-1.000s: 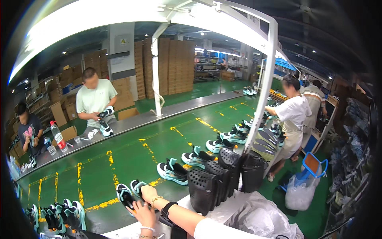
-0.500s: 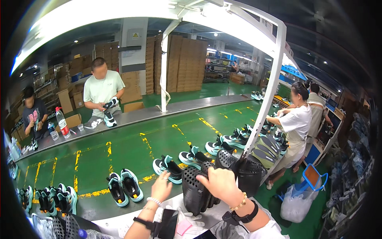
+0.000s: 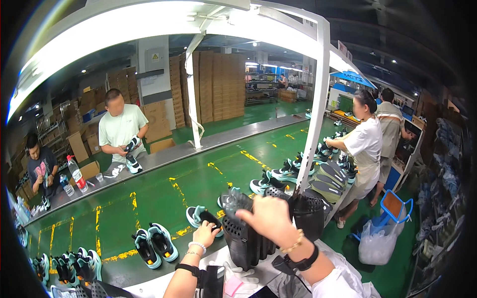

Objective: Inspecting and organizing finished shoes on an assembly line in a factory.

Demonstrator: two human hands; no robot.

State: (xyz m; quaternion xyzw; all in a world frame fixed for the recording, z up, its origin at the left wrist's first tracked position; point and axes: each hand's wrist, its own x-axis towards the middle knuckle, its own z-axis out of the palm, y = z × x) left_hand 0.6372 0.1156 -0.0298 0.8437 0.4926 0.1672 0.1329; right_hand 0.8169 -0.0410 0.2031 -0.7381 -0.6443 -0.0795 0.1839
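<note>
My left hand (image 3: pixel 202 237) reaches to a black and mint sneaker (image 3: pixel 197 216) at the near edge of the green conveyor belt, its fingers closed at the shoe's collar. My right hand (image 3: pixel 268 221) grips a black perforated shoe-shaped insert (image 3: pixel 237 202), blurred by motion, just above a nested stack of similar black inserts (image 3: pixel 241 243). Its fingers are partly hidden behind the back of the hand. A second stack of black inserts (image 3: pixel 309 218) stands to the right, by the white post.
A pair of sneakers (image 3: pixel 155 244) sits left on the belt (image 3: pixel 154 198); more shoes line its near edge. A white post (image 3: pixel 316 109) rises at right. Dark soles (image 3: pixel 328 183) lie beside a co-worker (image 3: pixel 365 144). Another person (image 3: pixel 121 126) holds a shoe across the belt.
My left hand has moved forward onto the sneaker, and its fingers have closed there. My right hand has lifted an insert off the stack. The view has shifted slightly.
</note>
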